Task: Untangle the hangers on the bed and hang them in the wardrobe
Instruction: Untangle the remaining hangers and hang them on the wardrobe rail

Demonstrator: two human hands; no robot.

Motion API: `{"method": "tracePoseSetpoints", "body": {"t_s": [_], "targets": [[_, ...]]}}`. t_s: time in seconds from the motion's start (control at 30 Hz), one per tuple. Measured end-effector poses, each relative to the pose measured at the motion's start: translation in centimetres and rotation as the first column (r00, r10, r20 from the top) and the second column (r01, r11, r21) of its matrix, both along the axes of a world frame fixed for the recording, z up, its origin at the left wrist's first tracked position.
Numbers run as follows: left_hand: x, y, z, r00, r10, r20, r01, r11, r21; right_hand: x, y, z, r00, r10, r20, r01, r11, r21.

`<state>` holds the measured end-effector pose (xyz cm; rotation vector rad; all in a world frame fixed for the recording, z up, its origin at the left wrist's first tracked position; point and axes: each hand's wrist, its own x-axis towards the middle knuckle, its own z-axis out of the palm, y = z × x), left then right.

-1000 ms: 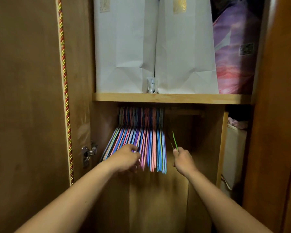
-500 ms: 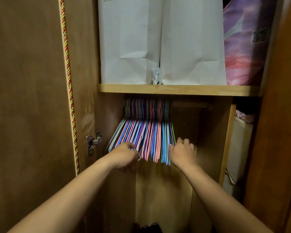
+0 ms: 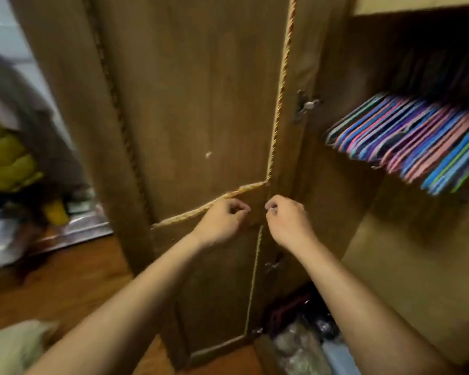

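A dense row of blue, pink, purple and green hangers hangs inside the wardrobe at the upper right, below a wooden shelf. My left hand and my right hand are side by side in front of the open wardrobe door, well below and left of the hangers. Both hands have their fingers curled in, and I see nothing held in either. The view is tilted and blurred.
The door has a gold cord trim and metal hinges. Bags and dark items lie on the wardrobe floor. At the left, a wooden floor, a yellow-green garment and a pale cushion edge.
My view has swung left and down. Both hands have left the hanger row and dropped in front of the door. The green hanger now hangs with the others.
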<state>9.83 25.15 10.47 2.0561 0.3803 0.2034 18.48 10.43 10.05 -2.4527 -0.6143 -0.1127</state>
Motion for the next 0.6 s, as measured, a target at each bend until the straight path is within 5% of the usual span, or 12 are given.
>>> {"method": "tracePoseSetpoints", "body": {"t_s": [0.1,0.2,0.43,0.6], "targets": [[-11.9,3.1,-5.8,0.96,0.238,-0.15,-0.258,0.957,-0.135,-6.6,4.8,-5.4,0.964,0.185,-0.189,-0.21,0.97,-0.121],[-25.8,4.8,-9.7,0.836,0.486,-0.255,-0.546,0.786,-0.292,-15.6,10.3,-9.0,0.849,0.41,-0.333,-0.485,0.854,-0.186],[-56.2,-1.0,-13.1,0.338,0.861,-0.381,-0.906,0.189,-0.379,-42.7,18.6,-12.7,0.418,0.788,-0.452,-0.908,0.34,-0.247],[-72.7,-9.7,-16.9,0.041,0.873,-0.486,-0.896,-0.182,-0.404,-61.3,17.8,-15.6,0.134,0.83,-0.542,-0.978,0.021,-0.209]]}}
